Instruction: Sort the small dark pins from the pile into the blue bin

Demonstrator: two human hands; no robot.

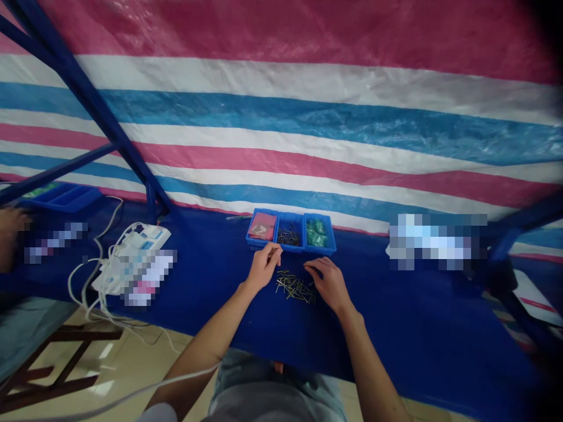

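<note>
A loose pile of thin, brass-coloured screws or nails [294, 287] lies on the blue tabletop between my two hands. My left hand [265, 265] is just left of the pile, close to the front of the blue bins, with its fingers curled together; anything in them is too small to make out. On the pile's right side is my right hand [326, 278], fingertips bent together in a pinch, their contents not clear. Similar thin metal pieces [289, 235] fill the middle bin. The left bin [263, 225] holds pink material and a small clear bag, the right bin [318, 232] green packets.
White power strips [147, 239] with tangled cables lie to the left. Blurred-out items sit at left and right. A blue frame post [99, 111] rises at left before a striped sheet [281, 140]. Another person's hand [13, 234] shows at the far left, near a blue tray [68, 197].
</note>
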